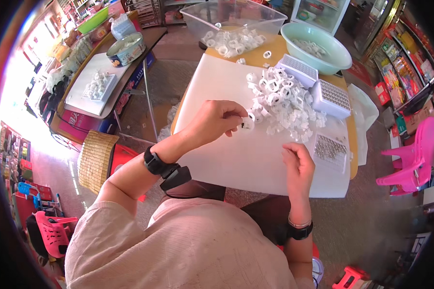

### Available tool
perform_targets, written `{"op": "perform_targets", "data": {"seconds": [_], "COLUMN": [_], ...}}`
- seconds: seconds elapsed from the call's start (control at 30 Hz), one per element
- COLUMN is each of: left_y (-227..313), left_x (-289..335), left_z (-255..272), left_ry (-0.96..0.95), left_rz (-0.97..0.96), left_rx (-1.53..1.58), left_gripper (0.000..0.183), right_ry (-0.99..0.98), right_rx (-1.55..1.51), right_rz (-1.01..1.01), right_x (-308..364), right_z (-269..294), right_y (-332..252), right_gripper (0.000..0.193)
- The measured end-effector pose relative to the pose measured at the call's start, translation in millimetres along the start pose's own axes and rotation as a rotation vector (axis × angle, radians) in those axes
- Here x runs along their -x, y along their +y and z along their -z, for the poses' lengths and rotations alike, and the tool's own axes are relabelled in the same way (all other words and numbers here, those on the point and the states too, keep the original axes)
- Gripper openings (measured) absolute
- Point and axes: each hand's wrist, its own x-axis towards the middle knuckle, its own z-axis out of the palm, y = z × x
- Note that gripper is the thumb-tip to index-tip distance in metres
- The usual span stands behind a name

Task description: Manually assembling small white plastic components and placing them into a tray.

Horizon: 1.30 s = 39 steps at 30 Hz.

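Observation:
My left hand (218,120) is closed in a pinch on a white plastic ring (248,124), held above the white tabletop sheet (212,161) at the near edge of a heap of similar white plastic parts (279,98). My right hand (300,166) hovers over the sheet further right, its fingers curled together. Whatever those fingertips hold, if anything, is too small to see. Just right of that hand lies a shallow white tray (342,164) with many small silvery metal pieces (329,148) in it.
Two white gridded blocks (332,98) stand right of the heap. Behind are a pale green basin (318,36) and a clear plastic bin (202,17), with loose rings (234,42) near it. A side table (89,72) stands left, a pink chair (414,154) right.

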Motion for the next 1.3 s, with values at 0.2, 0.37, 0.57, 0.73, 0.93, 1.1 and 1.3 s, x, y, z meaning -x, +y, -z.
{"op": "perform_targets", "data": {"seconds": [0.2,0.37,0.57,0.73,0.93,1.1,1.3], "left_y": [19,3,-2,-6,-2,-2,-15], "left_x": [21,22,24,16,0,-20,-32], "left_z": [-25,-46,-75,-78,-88,-92,-93], "left_ry": [-0.188,-0.236,-0.503,-0.461,-0.463,-0.494,-0.505], "left_rz": [-0.070,-0.111,0.155,0.155,0.227,0.252,0.254], "left_rx": [0.177,0.439,0.884,0.910,0.892,0.888,0.963], "left_gripper": [0.016,0.022,0.028,0.027,0.027,0.027,0.028], "right_ry": [-0.074,-0.043,0.064,0.368,0.390,0.367,0.375], "right_rx": [0.020,-0.206,-0.115,0.426,0.985,0.834,0.126], "right_rz": [0.004,-0.176,-0.221,0.022,0.037,0.000,-0.312], "right_x": [-2,11,28,12,-4,-8,-2], "right_z": [-19,-9,5,70,110,97,82], "right_y": [-52,-45,-36,11,51,49,16], "right_gripper": [0.011,0.006,0.007,0.013,0.009,0.006,0.010]}}
